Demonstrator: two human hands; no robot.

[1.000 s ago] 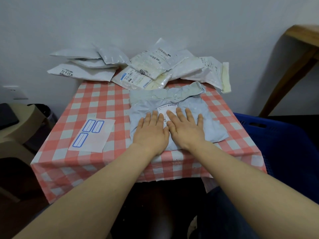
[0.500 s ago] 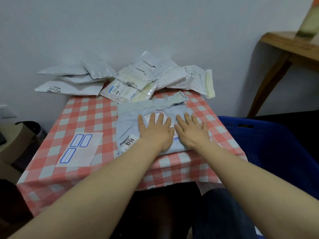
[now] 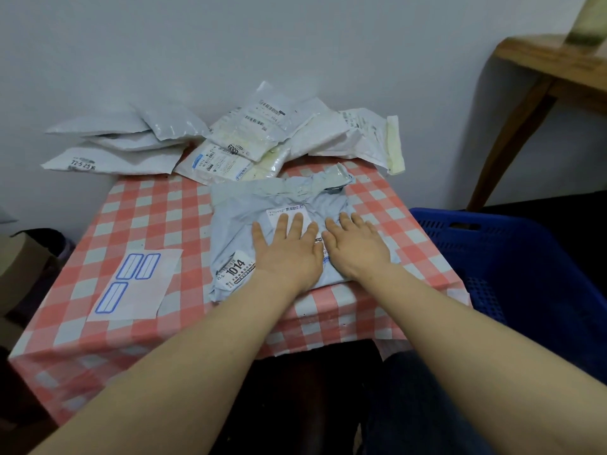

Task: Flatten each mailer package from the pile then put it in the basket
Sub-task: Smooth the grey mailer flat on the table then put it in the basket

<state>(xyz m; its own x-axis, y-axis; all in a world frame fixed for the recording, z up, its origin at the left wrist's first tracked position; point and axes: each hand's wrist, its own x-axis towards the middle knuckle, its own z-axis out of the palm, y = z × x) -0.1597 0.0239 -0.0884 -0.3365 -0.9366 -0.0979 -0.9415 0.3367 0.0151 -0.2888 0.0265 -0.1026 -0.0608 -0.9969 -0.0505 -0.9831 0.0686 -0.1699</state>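
Note:
A pale grey-blue mailer [image 3: 236, 218] lies on the checked tablecloth near the table's middle, its torn flap at the far edge and a "1014" label at its near left corner. My left hand [image 3: 287, 252] and my right hand [image 3: 356, 247] press flat on it side by side, fingers straight and slightly spread. Behind it, against the wall, sits the pile of white and cream mailers [image 3: 230, 139]. The blue plastic basket [image 3: 512, 257] stands to the right of the table, below its top.
A white sheet with blue label outlines [image 3: 134, 284] lies on the red-and-white checked table [image 3: 144, 211] at the left. A wooden table [image 3: 555, 67] stands at the far right. Beige and dark objects [image 3: 29, 257] sit low at the left.
Both hands slid from the mailer's near part toward its middle while pressing flat. The view has shifted right and closer, and the "1014" label has come into sight.

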